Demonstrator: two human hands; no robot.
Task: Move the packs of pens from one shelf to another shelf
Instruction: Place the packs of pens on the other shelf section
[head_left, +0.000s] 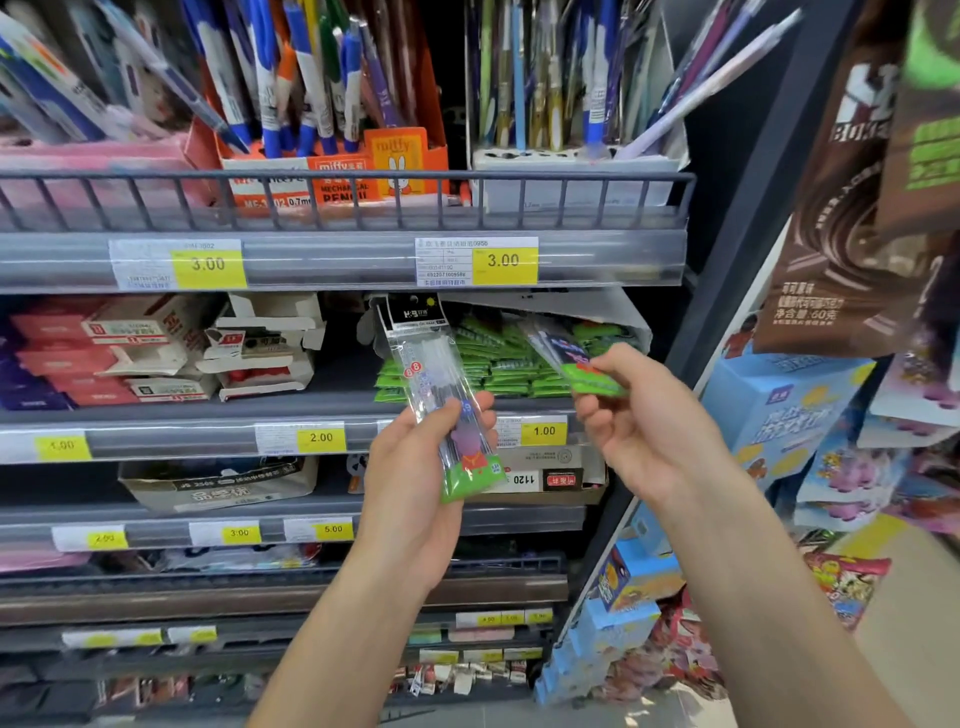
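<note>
Hands mid-transfer: left hand (415, 483) grips one pen pack (447, 400), right hand (639, 421) pinches a 2nd pack (576, 364) just off the green stack (498, 358); next, prob. pick a target shelf & set both down.

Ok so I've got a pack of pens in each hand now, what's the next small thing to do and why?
Probably carry both packs off to the target shelf. The left hand already grips one pen pack upright, and the right hand pinches a second pack just clear of the green stack on the shelf. Both hands are full, so neither can pick up more.
</note>
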